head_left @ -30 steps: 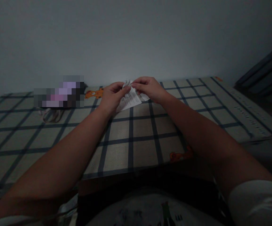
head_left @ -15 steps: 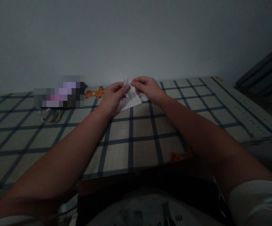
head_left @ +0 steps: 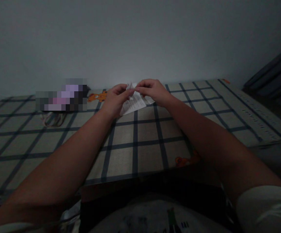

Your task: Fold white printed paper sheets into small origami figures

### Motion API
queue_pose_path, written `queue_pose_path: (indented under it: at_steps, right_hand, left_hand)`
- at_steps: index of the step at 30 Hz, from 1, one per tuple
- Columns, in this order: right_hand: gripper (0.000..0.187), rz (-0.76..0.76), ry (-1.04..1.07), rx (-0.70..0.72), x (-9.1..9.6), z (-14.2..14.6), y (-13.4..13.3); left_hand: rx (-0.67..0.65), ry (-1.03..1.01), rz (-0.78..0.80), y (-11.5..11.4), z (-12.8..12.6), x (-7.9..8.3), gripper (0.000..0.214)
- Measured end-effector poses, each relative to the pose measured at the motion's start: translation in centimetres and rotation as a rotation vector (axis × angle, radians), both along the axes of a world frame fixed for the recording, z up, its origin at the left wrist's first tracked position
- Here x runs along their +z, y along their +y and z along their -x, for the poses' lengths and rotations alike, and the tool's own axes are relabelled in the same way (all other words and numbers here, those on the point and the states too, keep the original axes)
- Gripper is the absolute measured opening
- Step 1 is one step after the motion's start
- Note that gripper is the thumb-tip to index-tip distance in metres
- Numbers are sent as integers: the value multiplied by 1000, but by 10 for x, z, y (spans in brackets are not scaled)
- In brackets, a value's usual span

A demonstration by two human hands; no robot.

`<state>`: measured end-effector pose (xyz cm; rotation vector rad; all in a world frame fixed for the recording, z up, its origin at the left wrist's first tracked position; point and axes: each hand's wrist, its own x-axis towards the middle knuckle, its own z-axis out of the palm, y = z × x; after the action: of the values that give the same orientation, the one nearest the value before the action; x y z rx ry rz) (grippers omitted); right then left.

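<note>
A plain grey wall (head_left: 140, 38) fills the background. Below it stretches a surface (head_left: 145, 153) covered in pale cloth with dark blue checks, lettering along its right side. Two bare arms reach across it from the near edge. At the far right hangs something dark and ridged (head_left: 274, 74). A pixelated object (head_left: 67, 97), partly purple and pink, sits toward the left, its details hidden. Near the wall, the left hand (head_left: 116, 98) and right hand (head_left: 156, 92) almost meet, each grip pinching the printed white paper (head_left: 134, 104) between them by its crumpled upper part. A looped cord (head_left: 52, 121) lies just before the pixelated object. An orange bear print (head_left: 98, 96) shows beside the left hand.
</note>
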<state>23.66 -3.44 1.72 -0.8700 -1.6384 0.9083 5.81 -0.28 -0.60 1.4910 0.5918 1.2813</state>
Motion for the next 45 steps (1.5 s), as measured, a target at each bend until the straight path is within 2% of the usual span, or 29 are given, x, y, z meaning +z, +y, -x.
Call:
queue_pose_path:
  at_steps: [6, 9, 19, 24, 33, 37, 41, 45]
  right_hand:
    - [22, 121, 68, 130, -4, -4, 5]
    - [18, 138, 74, 143, -4, -5, 5]
    - [13, -50, -97, 29, 6, -5, -1]
    - [13, -99, -167, -32, 7, -7, 0]
    - [11, 54, -135, 3, 3, -2, -2]
    - [18, 143, -97, 52, -1, -3, 0]
    - [15, 132, -54, 96, -5, -6, 4]
    - [10, 105, -56, 86, -5, -6, 3]
  left_hand:
    - [-88, 46, 11, -7, 3, 8, 26]
    - [-90, 52, -1, -7, 4, 9, 22]
    - [-28, 127, -53, -5, 8, 8, 17]
    - [44, 136, -92, -3, 7, 4, 19]
    - [69, 175, -136, -6, 6, 6, 27]
    - [70, 188, -191, -6, 5, 5, 23]
    - [77, 205, -232, -5, 7, 6, 19]
    - [58, 235, -172, -6, 7, 6, 18]
